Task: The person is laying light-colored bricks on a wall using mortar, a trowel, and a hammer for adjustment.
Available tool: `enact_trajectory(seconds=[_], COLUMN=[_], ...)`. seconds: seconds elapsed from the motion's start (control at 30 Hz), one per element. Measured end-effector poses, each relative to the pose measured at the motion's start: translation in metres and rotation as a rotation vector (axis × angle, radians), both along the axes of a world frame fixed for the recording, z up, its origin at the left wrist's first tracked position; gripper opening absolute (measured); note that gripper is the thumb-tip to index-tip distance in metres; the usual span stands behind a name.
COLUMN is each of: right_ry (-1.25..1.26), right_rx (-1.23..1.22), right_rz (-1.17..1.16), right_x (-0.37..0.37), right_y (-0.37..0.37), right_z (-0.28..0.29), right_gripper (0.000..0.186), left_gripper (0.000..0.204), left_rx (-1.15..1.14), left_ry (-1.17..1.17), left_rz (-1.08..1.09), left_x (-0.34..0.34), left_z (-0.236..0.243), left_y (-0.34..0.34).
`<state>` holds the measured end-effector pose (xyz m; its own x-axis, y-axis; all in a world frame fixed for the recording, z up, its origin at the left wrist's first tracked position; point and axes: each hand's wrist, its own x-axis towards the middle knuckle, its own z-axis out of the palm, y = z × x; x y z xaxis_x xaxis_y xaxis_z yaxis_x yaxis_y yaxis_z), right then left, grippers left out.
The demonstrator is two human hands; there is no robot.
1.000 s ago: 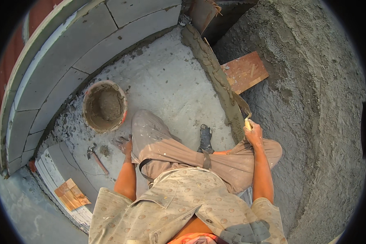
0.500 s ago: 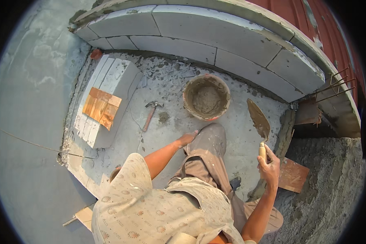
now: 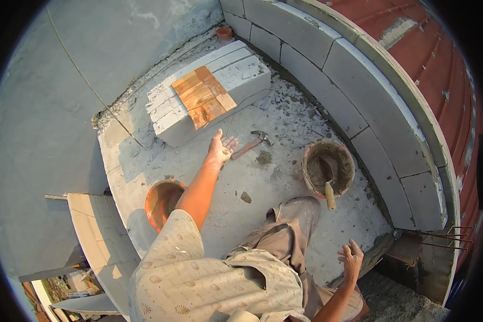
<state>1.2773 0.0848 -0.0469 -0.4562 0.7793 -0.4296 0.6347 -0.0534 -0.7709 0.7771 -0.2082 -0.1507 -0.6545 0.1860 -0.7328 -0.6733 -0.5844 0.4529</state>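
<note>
My left hand (image 3: 221, 147) is stretched forward, palm partly up and fingers apart, holding nothing, beside a hammer (image 3: 253, 144) with a reddish handle on the floor. Just beyond it, a pale wooden board piece (image 3: 201, 91) lies on a stack of white blocks (image 3: 174, 133). My right hand (image 3: 350, 260) is raised at the lower right, fingers loosely bent apart and empty. A trowel (image 3: 330, 196) rests in the mortar bucket (image 3: 351, 166), its handle over the near rim. An orange bucket (image 3: 154, 201) sits left of my left forearm.
A curved block wall (image 3: 367, 99) runs along the right, with red metal roofing (image 3: 432, 70) beyond and rusty rebar (image 3: 451, 240) at its near end. A grey wall (image 3: 64, 123) stands left, crossed by a wire (image 3: 78, 67). A small terracotta container (image 3: 224, 33) sits at the back.
The view has swung left. The trowel has left my right hand and now rests in the bucket. My left hand has lifted from beside my leg and reached forward toward the block stack.
</note>
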Motion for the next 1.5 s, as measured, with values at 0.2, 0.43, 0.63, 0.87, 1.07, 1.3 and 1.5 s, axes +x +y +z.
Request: enact_trajectory(seconds=[0.2, 0.43, 0.63, 0.87, 1.07, 1.3, 1.5], right_ry=[-0.066, -0.138, -0.153, -0.179, -0.256, -0.272, -0.226], right_rx=[-0.066, -0.049, -0.041, -0.044, -0.036, 0.119, 0.138], right_rz=[-0.109, -0.224, -0.157, -0.201, -0.034, 0.150, 0.249], right_x=[0.069, 0.090, 0.091, 0.100, 0.092, 0.050, 0.003], right_y=[0.006, -0.002, -0.003, -0.008, -0.016, -0.002, 0.010], right_z=[-0.013, -0.033, -0.036, -0.009, -0.020, -0.004, -0.026], right_gripper=[0.057, 0.049, 0.046, 0.043, 0.035, 0.040, 0.039], left_gripper=[0.057, 0.052, 0.078, 0.089, 0.070, 0.090, 0.116], left_rx=[-0.126, -0.313, -1.326, -1.134, -1.321, -1.133, -1.984], left_ry=[0.212, 0.298, 0.804, 0.180, 0.062, 0.110, 0.602], left_rz=[0.353, -0.009, -0.037, 0.239, 0.338, 0.089, -0.855], left_x=[-0.095, 0.049, 0.001, -0.132, -0.142, 0.025, 0.050], left_z=[-0.041, -0.045, -0.024, -0.018, -0.084, -0.032, 0.007], left_y=[-0.076, -0.021, -0.071, -0.206, -0.297, -0.131, -0.116])
